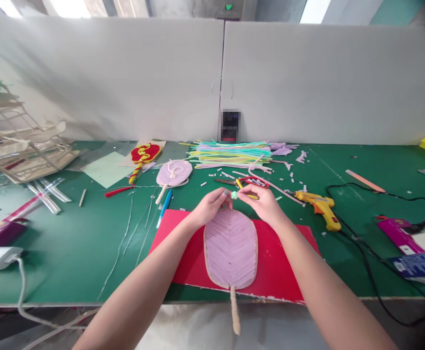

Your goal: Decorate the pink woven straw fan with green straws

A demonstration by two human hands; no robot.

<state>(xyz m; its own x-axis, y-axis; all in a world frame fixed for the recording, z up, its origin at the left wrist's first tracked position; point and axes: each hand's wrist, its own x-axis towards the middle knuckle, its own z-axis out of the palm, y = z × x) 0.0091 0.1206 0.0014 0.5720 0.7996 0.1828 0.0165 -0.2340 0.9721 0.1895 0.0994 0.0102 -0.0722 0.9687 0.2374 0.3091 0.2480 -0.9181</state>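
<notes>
A pink woven leaf-shaped fan point(230, 249) with a cream rim and stem lies on a red sheet point(183, 248) at the table's front edge. Above its far tip my left hand point(208, 206) and my right hand point(263, 203) meet, fingers pinched together on a small pale green piece point(234, 195). A yellow strip shows under my right fingers. Both forearms reach in from the bottom of the view.
A pile of coloured fuzzy sticks point(230, 153) lies at the back. A yellow glue gun point(322, 206) with a black cable rests to the right. Another pink fan point(174, 174), a red and yellow one point(145, 154) and a blue pen point(165, 206) lie to the left. Wire racks point(19, 146) stand far left.
</notes>
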